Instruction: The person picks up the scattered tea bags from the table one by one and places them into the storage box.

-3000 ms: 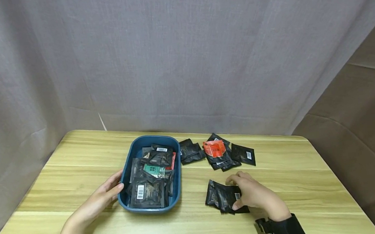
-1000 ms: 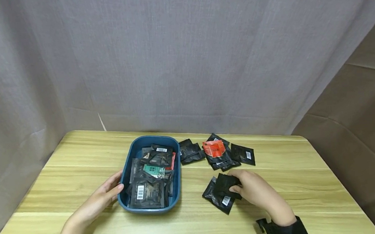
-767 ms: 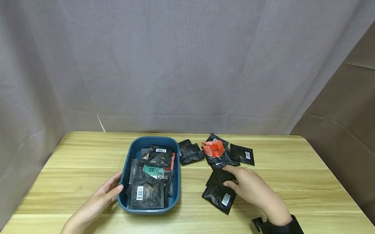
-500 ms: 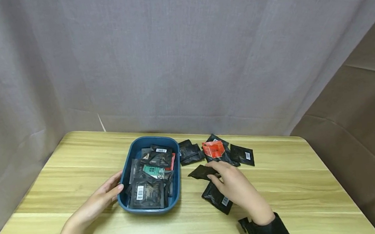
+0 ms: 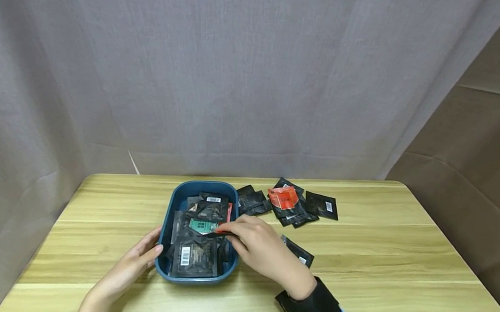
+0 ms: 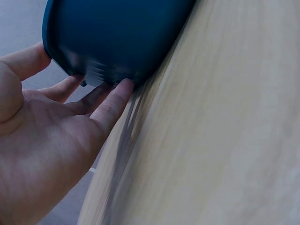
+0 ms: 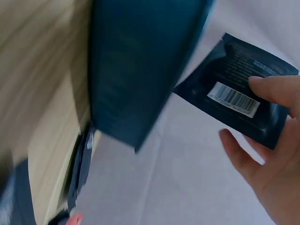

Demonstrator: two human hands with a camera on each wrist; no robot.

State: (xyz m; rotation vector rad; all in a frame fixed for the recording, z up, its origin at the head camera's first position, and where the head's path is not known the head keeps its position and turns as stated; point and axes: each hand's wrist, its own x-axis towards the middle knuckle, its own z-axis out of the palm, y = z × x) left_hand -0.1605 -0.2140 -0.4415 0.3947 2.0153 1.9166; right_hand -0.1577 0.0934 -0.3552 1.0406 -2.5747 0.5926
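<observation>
My left hand (image 5: 129,268) is at the left side of a dark blue plastic bin (image 5: 203,281). In the left wrist view its nearly straight fingers touch the outer wall, with the thumb at the rim. My right hand (image 5: 260,243) pinches a flat sachet (image 7: 234,84) between thumb and fingers, above the bin's right edge. That sachet's black back bears a white barcode; a strip of orange shows in the head view. Inside the bin lie several black sachets (image 5: 194,259), one with a green label (image 5: 202,226).
Another black sachet (image 5: 299,252) lies partly hidden behind my right forearm. Right of the bin are black sachets (image 5: 254,202), a pile topped by an orange-labelled sachet (image 5: 284,199), and a black sachet (image 5: 321,205). A grey curtain (image 5: 243,86) hangs behind the wooden table (image 5: 378,264).
My right hand has lifted a sachet from the small front pile and carried it left to the bin. Part of that pile stays on the table. My left hand has stayed at the bin.
</observation>
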